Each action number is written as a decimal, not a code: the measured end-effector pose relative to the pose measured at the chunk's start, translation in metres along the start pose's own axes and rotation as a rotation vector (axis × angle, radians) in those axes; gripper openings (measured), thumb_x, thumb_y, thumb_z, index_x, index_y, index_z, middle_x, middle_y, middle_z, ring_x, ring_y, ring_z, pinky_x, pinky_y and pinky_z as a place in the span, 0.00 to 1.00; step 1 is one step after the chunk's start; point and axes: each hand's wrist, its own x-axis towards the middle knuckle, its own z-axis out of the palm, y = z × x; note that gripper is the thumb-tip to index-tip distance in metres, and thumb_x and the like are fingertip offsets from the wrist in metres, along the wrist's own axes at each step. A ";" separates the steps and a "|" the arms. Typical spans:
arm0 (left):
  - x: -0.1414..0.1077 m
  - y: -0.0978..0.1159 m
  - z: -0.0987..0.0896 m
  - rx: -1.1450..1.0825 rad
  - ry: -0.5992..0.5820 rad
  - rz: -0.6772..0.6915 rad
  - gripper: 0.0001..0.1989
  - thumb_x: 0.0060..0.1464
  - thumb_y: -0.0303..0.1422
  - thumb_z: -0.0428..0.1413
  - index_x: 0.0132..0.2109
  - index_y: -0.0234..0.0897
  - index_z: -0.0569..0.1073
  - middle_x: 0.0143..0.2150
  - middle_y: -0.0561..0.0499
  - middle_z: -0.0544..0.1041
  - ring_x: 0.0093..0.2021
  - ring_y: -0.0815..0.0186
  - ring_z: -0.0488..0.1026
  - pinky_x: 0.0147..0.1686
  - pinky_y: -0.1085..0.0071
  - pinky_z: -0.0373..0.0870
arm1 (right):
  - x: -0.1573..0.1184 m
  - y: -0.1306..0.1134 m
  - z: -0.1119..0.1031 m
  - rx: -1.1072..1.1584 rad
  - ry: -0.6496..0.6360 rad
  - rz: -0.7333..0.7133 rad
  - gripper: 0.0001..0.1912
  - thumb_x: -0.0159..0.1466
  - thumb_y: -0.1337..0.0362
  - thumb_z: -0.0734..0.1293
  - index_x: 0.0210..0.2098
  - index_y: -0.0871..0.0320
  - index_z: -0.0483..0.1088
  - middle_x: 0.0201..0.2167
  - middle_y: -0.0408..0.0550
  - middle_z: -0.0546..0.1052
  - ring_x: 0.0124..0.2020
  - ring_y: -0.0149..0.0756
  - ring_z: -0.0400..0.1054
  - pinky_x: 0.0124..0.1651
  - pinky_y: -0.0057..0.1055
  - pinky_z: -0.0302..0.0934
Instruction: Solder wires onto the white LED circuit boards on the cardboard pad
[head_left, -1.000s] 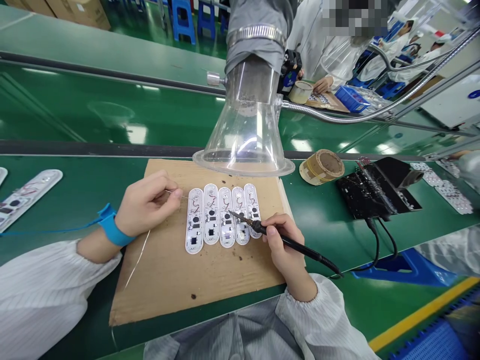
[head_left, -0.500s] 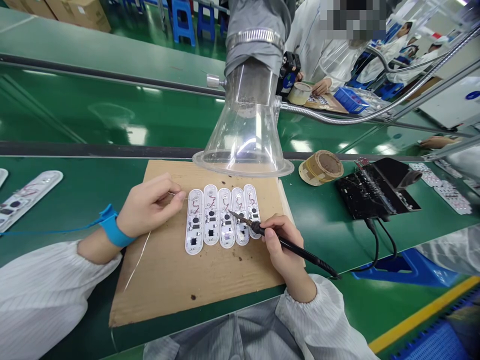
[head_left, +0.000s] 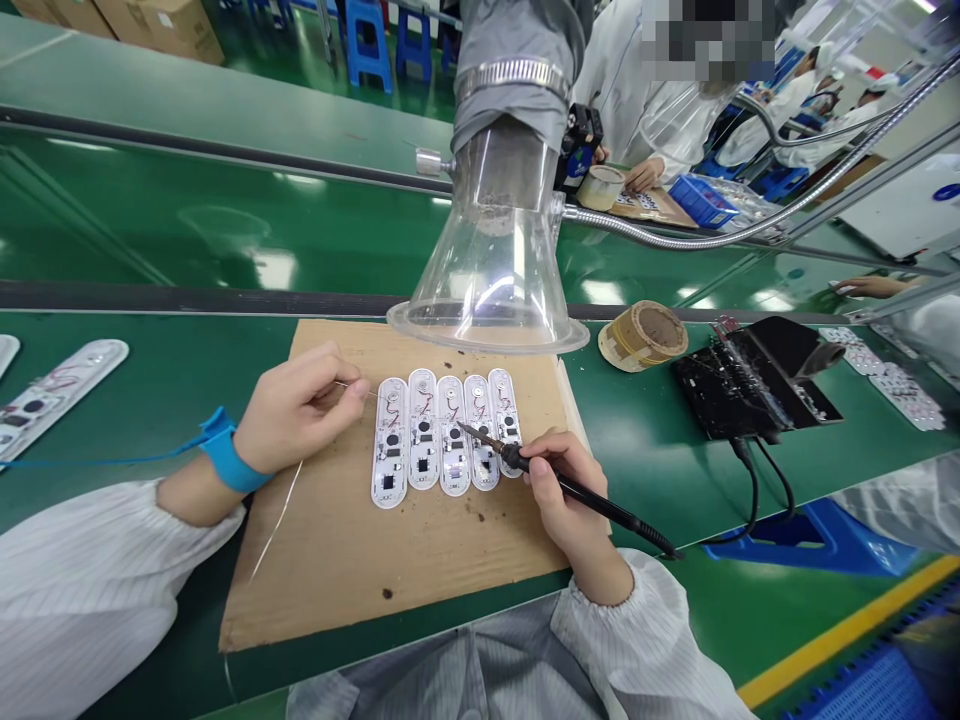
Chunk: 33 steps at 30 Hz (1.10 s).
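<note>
The middle board [head_left: 454,472] lies flat in a row of five white boards on a brown cardboard sheet [head_left: 322,575]. The tip of the soldering iron [head_left: 513,456] is at this board; I can't tell if it touches. The right hand [head_left: 564,485] grips the iron like a pen. The left hand [head_left: 306,405] pinches a thin wire [head_left: 279,522], near the leftmost board [head_left: 389,455]. The step in hand seems to be work with the hot tip on the middle board. The next move calls for a steady right hand, I think, because the boards sit so close and the iron crosses over the ones on its right. A clear funnel [head_left: 487,285] hangs just past the row. Off to the right are a round pot [head_left: 643,337] and a black box [head_left: 720,390].
</note>
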 end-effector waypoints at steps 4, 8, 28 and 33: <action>-0.001 -0.002 0.001 -0.020 0.037 -0.006 0.11 0.66 0.24 0.57 0.35 0.41 0.68 0.27 0.58 0.62 0.25 0.70 0.59 0.25 0.69 0.56 | -0.001 0.000 0.000 0.042 0.077 -0.012 0.06 0.77 0.58 0.68 0.45 0.51 0.75 0.34 0.45 0.75 0.33 0.38 0.73 0.36 0.37 0.67; -0.003 -0.003 0.001 -0.038 0.029 -0.033 0.11 0.65 0.24 0.58 0.35 0.41 0.69 0.27 0.58 0.64 0.25 0.69 0.59 0.25 0.68 0.57 | -0.002 0.001 0.000 0.030 0.059 0.004 0.08 0.77 0.56 0.67 0.45 0.51 0.75 0.35 0.46 0.76 0.35 0.39 0.74 0.37 0.37 0.68; 0.000 0.000 0.000 -0.002 -0.013 -0.005 0.11 0.67 0.25 0.56 0.34 0.39 0.69 0.26 0.59 0.58 0.24 0.71 0.58 0.25 0.69 0.55 | 0.003 -0.005 0.003 0.020 -0.072 -0.009 0.04 0.76 0.61 0.69 0.49 0.48 0.76 0.37 0.44 0.79 0.33 0.35 0.74 0.36 0.33 0.70; 0.000 0.000 -0.001 -0.005 -0.037 -0.010 0.11 0.67 0.25 0.57 0.33 0.39 0.70 0.26 0.59 0.58 0.24 0.71 0.58 0.25 0.70 0.56 | 0.005 -0.008 0.003 0.025 -0.100 -0.026 0.04 0.76 0.62 0.69 0.50 0.48 0.76 0.40 0.44 0.79 0.36 0.36 0.74 0.40 0.34 0.69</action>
